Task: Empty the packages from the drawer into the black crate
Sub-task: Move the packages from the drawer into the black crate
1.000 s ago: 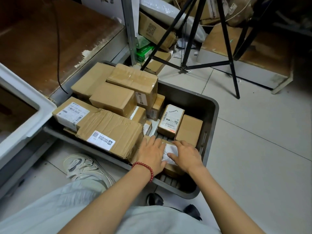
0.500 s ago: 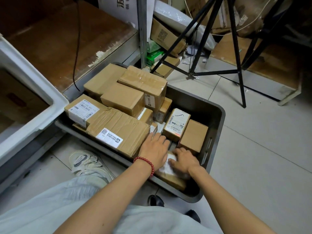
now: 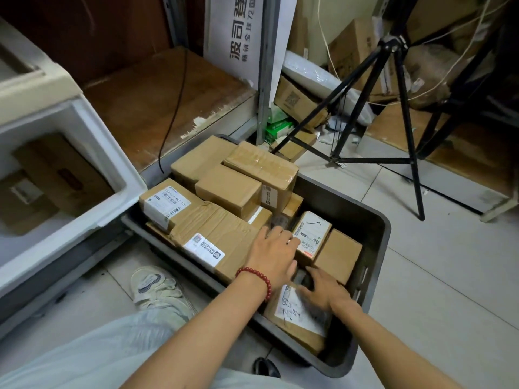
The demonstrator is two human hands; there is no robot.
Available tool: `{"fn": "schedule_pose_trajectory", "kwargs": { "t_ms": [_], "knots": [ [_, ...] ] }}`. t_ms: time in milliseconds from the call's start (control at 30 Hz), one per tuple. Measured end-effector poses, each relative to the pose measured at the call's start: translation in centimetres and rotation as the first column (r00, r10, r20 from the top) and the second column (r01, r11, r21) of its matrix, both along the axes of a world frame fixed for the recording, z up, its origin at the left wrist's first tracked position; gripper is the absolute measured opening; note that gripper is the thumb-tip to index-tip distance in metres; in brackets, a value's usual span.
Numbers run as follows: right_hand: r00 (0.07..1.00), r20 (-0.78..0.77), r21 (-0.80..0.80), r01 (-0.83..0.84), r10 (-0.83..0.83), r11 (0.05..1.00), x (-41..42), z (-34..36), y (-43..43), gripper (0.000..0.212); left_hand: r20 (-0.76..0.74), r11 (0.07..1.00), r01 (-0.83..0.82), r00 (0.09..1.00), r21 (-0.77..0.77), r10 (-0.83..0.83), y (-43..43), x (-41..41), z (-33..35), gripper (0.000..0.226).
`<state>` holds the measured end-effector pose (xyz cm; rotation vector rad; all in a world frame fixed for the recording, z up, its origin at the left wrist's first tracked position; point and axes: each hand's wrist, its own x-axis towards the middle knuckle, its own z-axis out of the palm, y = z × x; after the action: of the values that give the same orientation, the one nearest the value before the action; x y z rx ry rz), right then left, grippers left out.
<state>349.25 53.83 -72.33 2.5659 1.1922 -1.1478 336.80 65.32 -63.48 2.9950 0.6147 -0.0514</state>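
Packages are piled in the black crate; more are seen in the white drawer. A labelled parcel at the crate's near end is pressed down by the right hand, fingers spread, nothing gripped; the left hand is held loose-fingered beside it. It is best seated flat so room is kept. "72" and large Chinese characters are read on a white carton.

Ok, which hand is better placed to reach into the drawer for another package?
Left, probably. The left hand lies open over the crate nearer the white drawer, which sits on that side with boxes inside. The right hand rests on a labelled package, farther off.
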Motion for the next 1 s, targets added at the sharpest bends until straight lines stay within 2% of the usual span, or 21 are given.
{"fn": "schedule_pose_trajectory", "kwargs": {
  "t_ms": [67, 133, 200, 267, 400, 500, 667, 800, 900, 1000],
  "knots": [
    [0.997, 0.074, -0.011, -0.011, 0.012, 1.0, 0.7, -0.2, 0.1, 0.072, 0.041, 0.999, -0.042, 0.998, -0.009, 0.042, 0.8, -0.4, 0.8, 0.043],
    [0.997, 0.075, -0.011, -0.027, 0.028, 1.0, 1.1, 0.2, 0.4, 0.07, 0.077, 0.997, -0.08, 0.994, 0.0, 0.08, 1.8, -0.8, 1.6, 0.042],
    [0.993, 0.116, 0.076, -0.044, 0.035, 0.996, 1.2, 1.0, 0.9, 0.064, 0.105, 0.991, -0.137, 0.985, -0.006, 0.137, 3.2, -1.5, 2.4, 0.043],
    [0.97, 0.233, 0.179, -0.107, 0.064, 0.978, 1.4, 2.2, 1.5, 0.061, 0.109, 0.978, -0.21, 0.972, -0.018, 0.21, 4.8, -2.3, 3.2, 0.045],
    [0.906, 0.407, 0.266, -0.234, 0.111, 0.935, 1.3, 5.7, 4.0, 0.064, 0.122, 0.926, -0.374, 0.918, -0.048, 0.377, 7.3, -4.5, 4.1, 0.046],
    [0.896, 0.428, 0.368, -0.291, 0.118, 0.883, 0.1, 8.8, 6.7, 0.065, 0.122, 0.886, -0.464, 0.878, -0.028, 0.464, 8.5, -6.3, 4.4, 0.046],
    [0.859, 0.473, 0.499, -0.445, 0.196, 0.744, -3.4, 13.3, 11.9, 0.064, 0.174, 0.793, -0.608, 0.778, -0.033, 0.603, 11.2, -9.9, 5.8, 0.047],
    [0.808, 0.484, 0.514, -0.574, 0.337, 0.637, -8.0, 15.0, 15.7, 0.063, 0.145, 0.701, -0.713, 0.696, 0.029, 0.703, 12.5, -14.2, 6.4, 0.046],
    [0.77, 0.472, 0.505, -0.636, 0.43, 0.584, -11.2, 15.7, 18.0, 0.065, 0.12, 0.669, -0.732, 0.681, 0.129, 0.722, 13.5, -18.2, 7.2, 0.047],
    [0.741, 0.49, 0.52, -0.672, 0.46, 0.528, -13.4, 16.2, 19.9, 0.064, 0.087, 0.599, -0.788, 0.613, 0.144, 0.785, 14.8, -22.6, 8.4, 0.054]
  ]
}}
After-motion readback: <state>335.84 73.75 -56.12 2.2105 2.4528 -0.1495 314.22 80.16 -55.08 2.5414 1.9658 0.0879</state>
